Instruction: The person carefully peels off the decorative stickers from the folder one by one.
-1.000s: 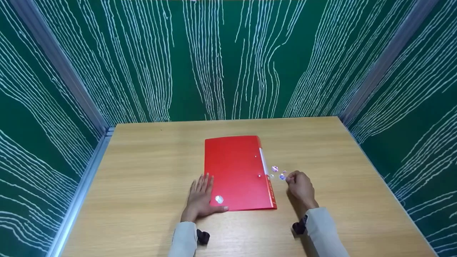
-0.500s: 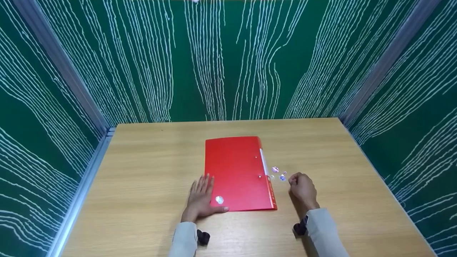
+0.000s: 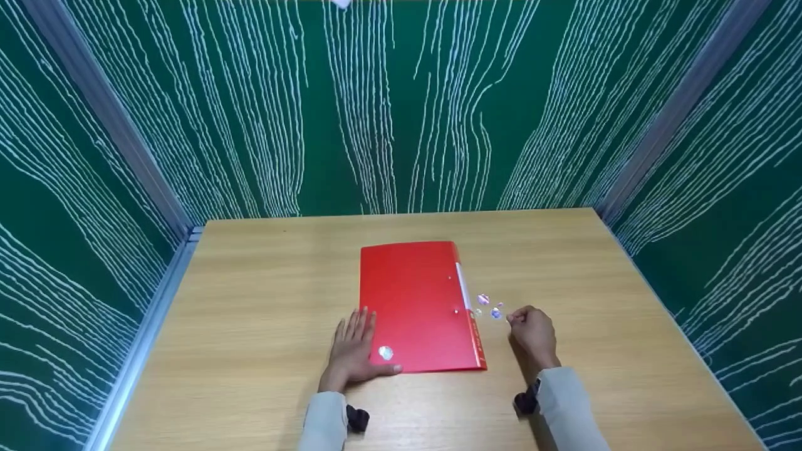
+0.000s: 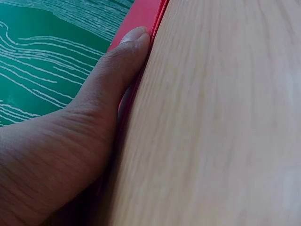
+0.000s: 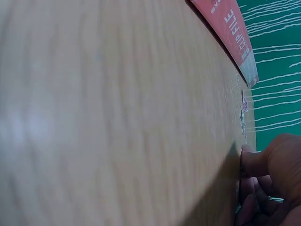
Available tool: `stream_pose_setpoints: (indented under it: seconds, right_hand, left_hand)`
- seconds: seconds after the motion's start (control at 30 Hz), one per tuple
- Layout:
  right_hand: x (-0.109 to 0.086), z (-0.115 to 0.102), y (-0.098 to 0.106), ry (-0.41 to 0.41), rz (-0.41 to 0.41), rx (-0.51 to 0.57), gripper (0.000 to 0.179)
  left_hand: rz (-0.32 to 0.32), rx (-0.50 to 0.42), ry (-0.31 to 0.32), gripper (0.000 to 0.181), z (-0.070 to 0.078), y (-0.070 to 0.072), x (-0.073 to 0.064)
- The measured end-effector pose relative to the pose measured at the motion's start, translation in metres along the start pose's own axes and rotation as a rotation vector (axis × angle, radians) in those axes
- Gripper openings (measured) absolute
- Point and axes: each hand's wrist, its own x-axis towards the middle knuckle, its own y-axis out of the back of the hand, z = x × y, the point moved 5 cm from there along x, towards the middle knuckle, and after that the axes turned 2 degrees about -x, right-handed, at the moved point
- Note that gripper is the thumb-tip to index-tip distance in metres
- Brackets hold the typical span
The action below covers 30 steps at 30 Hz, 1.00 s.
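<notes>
A red clip file (image 3: pixel 410 300) lies closed on the wooden table, with one shiny silvery round sticker (image 3: pixel 385 353) on its lower left corner. My left hand (image 3: pixel 354 354) is spread flat at that corner, its fingers straight on the cover's left edge. In the left wrist view the thumb (image 4: pixel 127 52) rests along the file's near edge. Right of the spine lie several small iridescent stickers (image 3: pixel 483 299). Just beyond them my right hand (image 3: pixel 532 332) is low at the tabletop, thumb and fingers curled together. A small light sliver shows at its fingertips, seemingly a sticker, mostly hidden.
The wooden table (image 3: pixel 269 300) extends around the file on all sides. Green panels with white wavy lines (image 3: pixel 357 106) stand behind it and at both sides. A black wrist device (image 3: pixel 357 418) sits at the left cuff, another (image 3: pixel 526 401) at the right.
My right hand has drawn back slightly to the right, away from the scattered stickers, its fingers still curled. The left hand and the file keep their places.
</notes>
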Motion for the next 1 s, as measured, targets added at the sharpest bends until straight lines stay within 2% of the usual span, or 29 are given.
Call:
stream_pose_setpoints:
  seconds: [0.77,0.87,1.0]
  right_hand:
    - [-0.0039,-0.0011,0.0014,-0.022,-0.003,0.02,0.012]
    - [-0.005,-0.0026,0.0039,-0.003,0.0,0.02,0.012]
    - [-0.0057,-0.006,0.0091,0.068,0.051,0.009,0.015]
  left_hand:
    - [-0.005,0.007,0.001,0.122,0.0024,0.0,-0.002]
    - [-0.001,0.012,0.002,0.123,0.0026,0.0009,-0.0025]
    - [-0.003,0.015,0.001,0.122,0.0035,0.0021,-0.0025]
